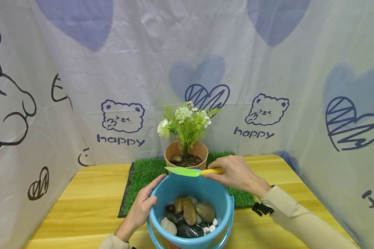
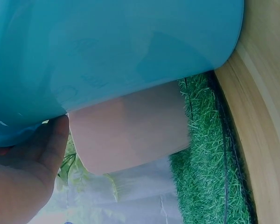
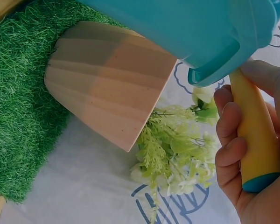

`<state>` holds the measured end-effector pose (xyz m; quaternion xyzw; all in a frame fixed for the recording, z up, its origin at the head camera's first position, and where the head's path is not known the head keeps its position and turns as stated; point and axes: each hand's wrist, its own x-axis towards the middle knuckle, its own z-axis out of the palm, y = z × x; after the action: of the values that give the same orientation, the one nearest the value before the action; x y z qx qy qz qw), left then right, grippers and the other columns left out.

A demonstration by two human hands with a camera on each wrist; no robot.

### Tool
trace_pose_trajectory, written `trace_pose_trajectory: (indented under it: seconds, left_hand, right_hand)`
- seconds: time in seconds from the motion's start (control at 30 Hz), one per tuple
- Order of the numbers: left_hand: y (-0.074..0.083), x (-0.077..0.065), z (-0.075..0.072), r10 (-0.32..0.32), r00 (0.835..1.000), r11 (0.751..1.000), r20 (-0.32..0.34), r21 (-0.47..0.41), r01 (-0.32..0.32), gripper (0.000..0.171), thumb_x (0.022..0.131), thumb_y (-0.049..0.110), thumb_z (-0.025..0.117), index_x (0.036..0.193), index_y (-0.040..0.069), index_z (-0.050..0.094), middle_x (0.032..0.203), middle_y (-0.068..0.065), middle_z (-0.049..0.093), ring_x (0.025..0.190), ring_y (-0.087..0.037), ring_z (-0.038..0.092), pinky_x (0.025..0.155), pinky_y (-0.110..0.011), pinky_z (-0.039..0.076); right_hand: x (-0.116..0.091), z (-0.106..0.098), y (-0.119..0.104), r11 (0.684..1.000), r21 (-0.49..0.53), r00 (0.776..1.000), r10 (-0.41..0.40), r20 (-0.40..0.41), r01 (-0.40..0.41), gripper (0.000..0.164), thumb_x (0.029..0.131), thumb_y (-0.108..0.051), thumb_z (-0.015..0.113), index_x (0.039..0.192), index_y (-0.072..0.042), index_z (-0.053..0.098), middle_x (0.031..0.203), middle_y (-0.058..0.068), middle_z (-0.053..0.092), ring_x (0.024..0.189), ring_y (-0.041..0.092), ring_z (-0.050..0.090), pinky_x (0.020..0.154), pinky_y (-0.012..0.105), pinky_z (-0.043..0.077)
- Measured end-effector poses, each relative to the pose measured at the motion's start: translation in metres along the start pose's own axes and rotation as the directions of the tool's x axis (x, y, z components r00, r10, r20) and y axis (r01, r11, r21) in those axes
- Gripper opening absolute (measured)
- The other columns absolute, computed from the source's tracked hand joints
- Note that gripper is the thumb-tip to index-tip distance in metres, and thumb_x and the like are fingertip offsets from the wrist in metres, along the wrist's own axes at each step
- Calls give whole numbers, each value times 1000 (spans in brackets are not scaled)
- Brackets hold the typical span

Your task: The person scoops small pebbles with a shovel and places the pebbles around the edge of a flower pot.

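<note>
A blue bucket [image 1: 191, 178] stands at the table's front, with stones [image 1: 190, 211] of several colours inside. My left hand [image 1: 142, 202] grips its left rim, thumb over the edge; in the left wrist view that hand [image 2: 28, 175] is at the rim beside the bucket wall [image 2: 116, 51]. Above the bucket's far rim, my right hand [image 1: 235, 173] holds a small trowel [image 1: 184, 171] with a green blade and yellow handle. The right wrist view shows the fingers curled round the yellow handle [image 3: 254, 130]. No load is visible on the blade.
Behind the bucket stands a tan flowerpot [image 1: 171, 152] holding white flowers [image 1: 184, 116], dark soil and a stone. It rests on a green turf mat [image 1: 144, 176] on the wooden table [image 1: 90, 200]. A printed cloth [image 1: 162, 76] hangs around the back and sides.
</note>
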<state>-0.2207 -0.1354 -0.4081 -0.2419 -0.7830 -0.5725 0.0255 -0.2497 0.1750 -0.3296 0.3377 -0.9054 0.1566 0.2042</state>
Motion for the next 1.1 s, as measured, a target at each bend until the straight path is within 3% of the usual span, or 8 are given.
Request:
trace_pose_trajectory:
  seconds: [0.27,0.6,0.8,1.1]
  left_hand:
    - [-2,0,0,24,1000,1000,2,6,-24,74,79,2,38,152,12,37,149,-19,45,126,-39,54,87,-29,53]
    - [-2,-1,0,9,1000,1000,-11,22,-9,74,78,2,40,151,15,38,150,-17,44,126,-37,54,85,-28,53]
    - [-2,-4,-1,-19,1000,999,-19,29,20,74,78,2,39,151,17,39,147,-15,48,121,-33,58,84,-27,52]
    - [-2,-2,-1,6,1000,1000,4,24,-6,73,80,1,38,151,15,38,145,-16,50,115,-31,62,84,-29,53]
  right_hand:
    - [-3,-1,0,999,-7,999,-43,-16,43,21,87,-43,70,90,-24,77,78,-12,71,57,-6,51,51,15,39]
    - [-9,0,1,998,-11,998,-55,-20,55,24,86,-44,70,93,-23,79,80,-11,71,58,-6,52,49,14,38]
    - [-12,4,3,996,2,996,-94,-8,94,21,84,-44,72,90,-25,79,75,-16,66,54,-7,45,47,14,35]
    - [-12,4,6,991,13,990,-134,34,134,20,82,-43,74,87,-24,78,70,-18,56,54,-6,41,50,15,35]
